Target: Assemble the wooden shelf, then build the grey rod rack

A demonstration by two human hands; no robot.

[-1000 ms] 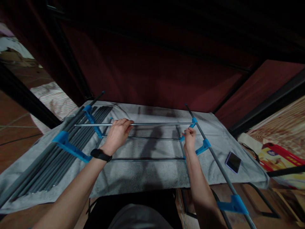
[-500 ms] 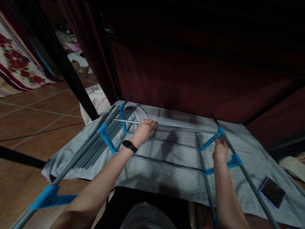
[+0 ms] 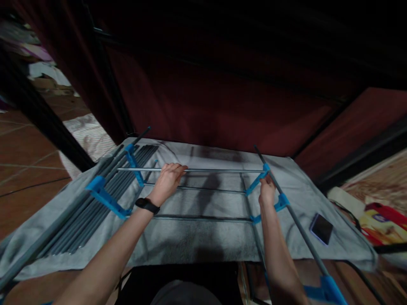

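While the metal frame [image 3: 300,227] spreads beneath the left hand [image 3: 168,180], that hand is clamped on a rod [image 3: 222,171] extending to both its sides; the right hand [image 3: 267,190], its grip impossible to tell, has a blue bracket [image 3: 254,184] just beside it.

Both bare forearms reach forward, the hands well apart. The left forearm [image 3: 108,254] slants inward from the lower left; the left hand [image 3: 170,180] lies with its back upward, knuckles raised and fingers bent over in a closed grip. The right forearm [image 3: 280,254] runs more steeply, leaning slightly left, and the right hand [image 3: 267,190] has curled fingers, their tips hard to make out.
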